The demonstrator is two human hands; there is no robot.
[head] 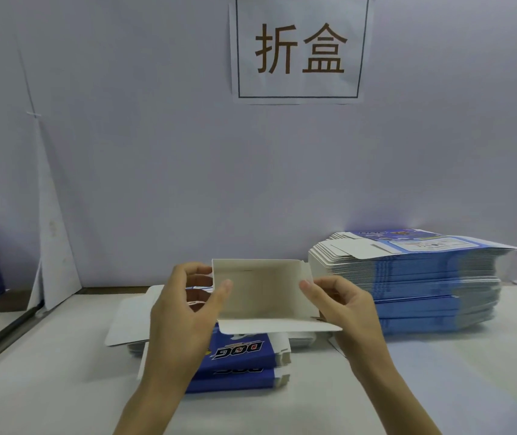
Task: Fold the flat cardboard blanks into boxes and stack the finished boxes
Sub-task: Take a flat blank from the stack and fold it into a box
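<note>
The half-folded box (263, 290) hung between the hands, just above the surface (62, 356), long axis left to right; fingers of the left hand (182, 312) clamped its left end, thumb inside; the right hand (342, 306) pinched the right end; white interior showed, lower flap jutting out unfolded.

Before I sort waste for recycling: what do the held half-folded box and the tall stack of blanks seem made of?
Half-folded white-lined box: seemingly thin paperboard, matte inside, sharply creased. Tall stack of blue printed flat blanks: probably the same board; thin white edges show, printed face looks smooth.
</note>
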